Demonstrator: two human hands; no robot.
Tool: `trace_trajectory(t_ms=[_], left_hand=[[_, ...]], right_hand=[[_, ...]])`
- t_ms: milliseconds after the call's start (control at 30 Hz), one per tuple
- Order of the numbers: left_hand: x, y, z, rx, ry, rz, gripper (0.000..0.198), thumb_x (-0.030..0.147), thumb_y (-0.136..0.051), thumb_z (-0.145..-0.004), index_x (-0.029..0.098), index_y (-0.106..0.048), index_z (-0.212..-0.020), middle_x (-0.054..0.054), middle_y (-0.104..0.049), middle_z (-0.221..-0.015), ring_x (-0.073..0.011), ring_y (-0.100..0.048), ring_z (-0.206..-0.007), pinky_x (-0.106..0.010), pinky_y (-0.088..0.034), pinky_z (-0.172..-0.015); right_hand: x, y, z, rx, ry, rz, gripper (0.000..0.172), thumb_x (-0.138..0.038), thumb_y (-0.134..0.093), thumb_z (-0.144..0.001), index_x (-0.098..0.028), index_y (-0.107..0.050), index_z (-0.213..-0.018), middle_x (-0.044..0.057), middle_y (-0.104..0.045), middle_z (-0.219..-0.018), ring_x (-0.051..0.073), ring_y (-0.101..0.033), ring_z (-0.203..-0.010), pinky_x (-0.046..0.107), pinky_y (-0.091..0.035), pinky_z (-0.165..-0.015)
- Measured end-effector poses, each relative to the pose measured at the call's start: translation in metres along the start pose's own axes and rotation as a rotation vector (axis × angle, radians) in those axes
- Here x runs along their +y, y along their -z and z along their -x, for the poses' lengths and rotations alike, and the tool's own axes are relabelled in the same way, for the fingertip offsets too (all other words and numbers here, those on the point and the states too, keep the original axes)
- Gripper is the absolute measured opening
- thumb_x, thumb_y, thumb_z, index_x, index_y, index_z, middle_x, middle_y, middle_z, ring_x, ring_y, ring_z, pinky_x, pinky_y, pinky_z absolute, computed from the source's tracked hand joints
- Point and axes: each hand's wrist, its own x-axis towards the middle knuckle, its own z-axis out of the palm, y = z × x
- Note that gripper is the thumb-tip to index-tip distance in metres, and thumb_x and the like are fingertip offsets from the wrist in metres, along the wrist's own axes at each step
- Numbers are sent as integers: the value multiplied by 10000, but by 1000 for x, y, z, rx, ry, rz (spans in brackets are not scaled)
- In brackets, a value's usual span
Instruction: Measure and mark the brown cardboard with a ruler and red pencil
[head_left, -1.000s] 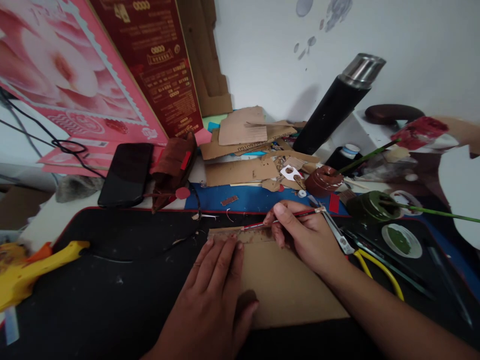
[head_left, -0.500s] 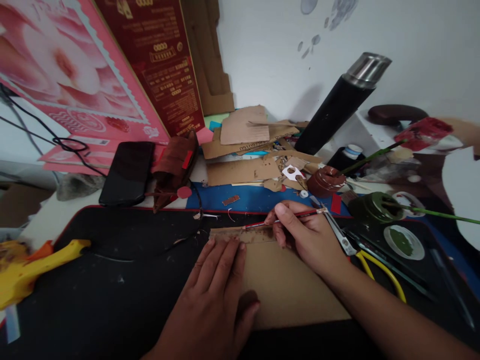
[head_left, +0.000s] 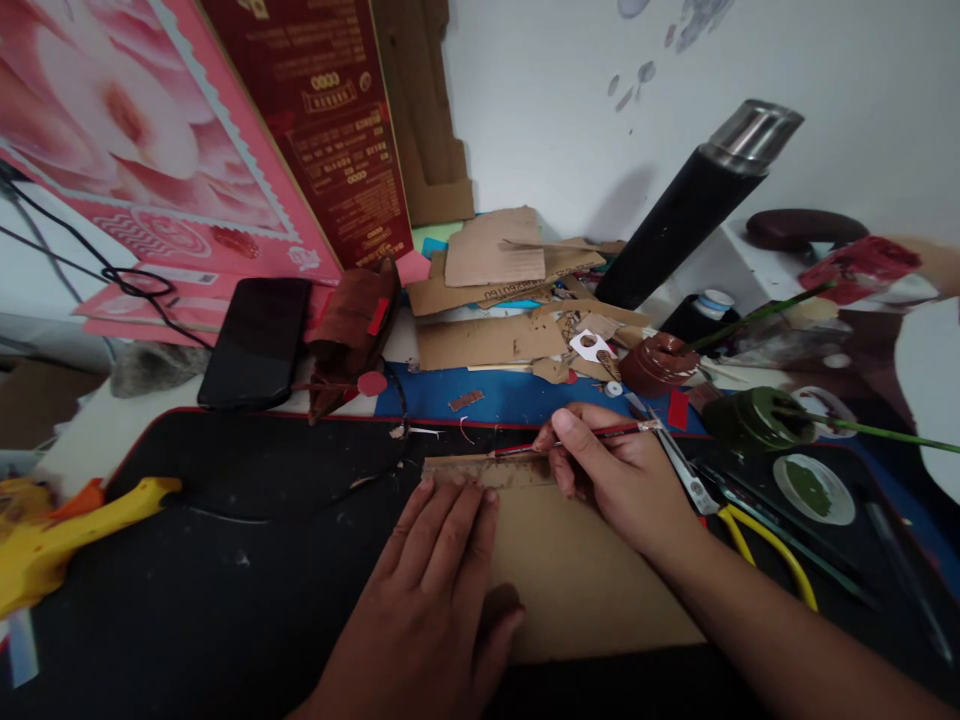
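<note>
Nearby, yellow-handled tool (head_left: 702, 495) (beside right hand (head_left: 619, 475) holding pencil (head_left: 516, 450)), cardboard scraps (head_left: 484, 342).

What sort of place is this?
Probably somebody's craft corner: there are cardboard scraps and what looks like a green paint jar, and the right hand holds a pencil.

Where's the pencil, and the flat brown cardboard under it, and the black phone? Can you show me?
Pencil (head_left: 517, 451): head view, on its shaft, toward the tip.
Cardboard (head_left: 581, 575): head view, on the middle of its bare surface.
Phone (head_left: 255, 343): head view, on the middle of its dark face.
</note>
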Motion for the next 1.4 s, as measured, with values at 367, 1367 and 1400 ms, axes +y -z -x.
trace_trajectory(t_ms=[367,1367,1400], left_hand=[[0,1,-1,-6,3,24,573,404,-528,-1013,42,-588,-1453,-167,-642,-1460,-346,-522,-1408,-492,-393,-1202],[2,1,-1,-21,10,37,573,377,-546,-1000,37,-580,-1460,-189,-658,-1445,-366,-541,-1394,-535,-459,-1184],[2,1,-1,-23,10,37,571,378,-542,-1004,37,-578,-1461,-191,-657,-1446,-367,-539,-1396,-538,-461,-1183]], right_hand=[[-2,0,-2,-10,17,-15,433,-552,-658,-1057,-212,-741,-803,-36,-610,-559,109,-523,-502,254,-376,-492],[2,0,-1,-12,-2,35,425,-558,-639,-1067,-214,-753,-845,-36,-624,-561,115,-543,-513,272,-389,-518],[2,0,-1,-12,-2,38,424,-557,-638,-1068,-215,-751,-844,-37,-624,-562,115,-544,-514,273,-390,-519]])
